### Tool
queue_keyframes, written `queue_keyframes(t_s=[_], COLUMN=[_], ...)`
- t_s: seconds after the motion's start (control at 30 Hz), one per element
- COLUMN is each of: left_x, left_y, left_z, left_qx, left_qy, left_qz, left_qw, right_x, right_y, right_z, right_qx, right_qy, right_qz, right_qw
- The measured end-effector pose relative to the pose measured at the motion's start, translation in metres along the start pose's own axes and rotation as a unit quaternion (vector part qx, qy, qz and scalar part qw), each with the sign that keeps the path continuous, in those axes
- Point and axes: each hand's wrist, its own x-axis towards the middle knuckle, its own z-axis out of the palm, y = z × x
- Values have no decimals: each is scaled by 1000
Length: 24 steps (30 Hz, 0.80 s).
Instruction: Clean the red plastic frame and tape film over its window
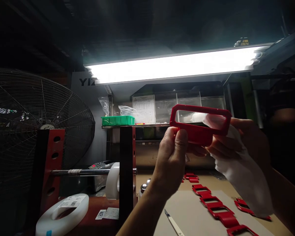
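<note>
A red rectangular plastic frame is held up in front of me against the light, its opening showing a clear or glossy film. My left hand pinches its lower left edge between thumb and fingers. My right hand grips a white cloth and presses it against the frame's right end. Several similar red frames lie in a loose row on the work surface below, and another small group sits to the right, partly under the hanging cloth. A slim craft knife lies near my left forearm.
Pale board covers a cardboard surface. To the left stand a red metal rack with a steel rod and white roll, plus a wire-guarded fan. A green bin sits on a far shelf under a bright overhead lamp.
</note>
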Motion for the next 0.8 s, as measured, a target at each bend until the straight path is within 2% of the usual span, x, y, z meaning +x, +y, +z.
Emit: queue_keyframes(t_s=[0.27, 0.43, 0.63, 0.8], left_x=[2, 1, 1, 3], left_y=[0, 0, 4, 4], left_z=[-1, 0, 1, 0], left_qx=[0, 11, 15, 10], left_qy=[0, 6, 7, 2], left_qz=[0, -7, -12, -4], left_qw=[1000, 1000, 1000, 1000], right_x=[1, 0, 0, 1], right_y=[7, 5, -1, 1], right_z=[-6, -6, -4, -1], right_qx=[74, 80, 10, -18], right_qy=[-24, -29, -68, -34], right_qz=[41, 37, -16, -13], right_qw=[996, 996, 998, 999])
